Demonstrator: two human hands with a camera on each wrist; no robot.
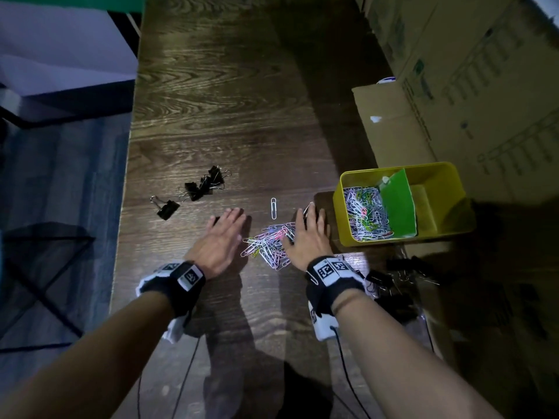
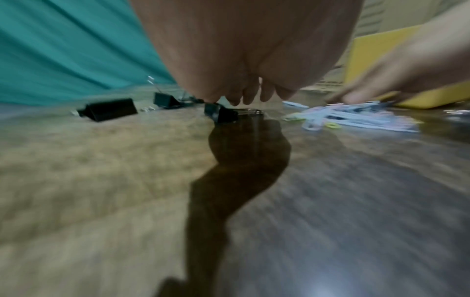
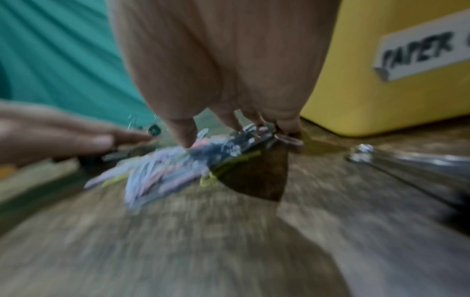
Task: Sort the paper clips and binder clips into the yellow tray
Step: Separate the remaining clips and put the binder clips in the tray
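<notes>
A pile of coloured paper clips [image 1: 267, 244] lies on the dark wooden table between my hands. My right hand [image 1: 308, 228] rests on the pile's right side with fingers straight; a dark binder clip [image 3: 250, 138] shows at its fingertips. My left hand [image 1: 227, 225] hovers flat just left of the pile, fingers straight, over a black binder clip [image 2: 223, 114]. The yellow tray [image 1: 453, 189] stands right of my right hand, split by a green divider [image 1: 399, 204]. Its left compartment holds many paper clips [image 1: 366, 213]. One white paper clip [image 1: 273, 208] lies alone beyond the pile.
A cluster of black binder clips [image 1: 205, 184] and a single one [image 1: 165, 207] lie to the far left. More binder clips [image 1: 399, 276] sit in shadow near my right wrist. Cardboard boxes [image 1: 453, 86] stand behind the tray. The table's left edge [image 1: 124, 192] is close.
</notes>
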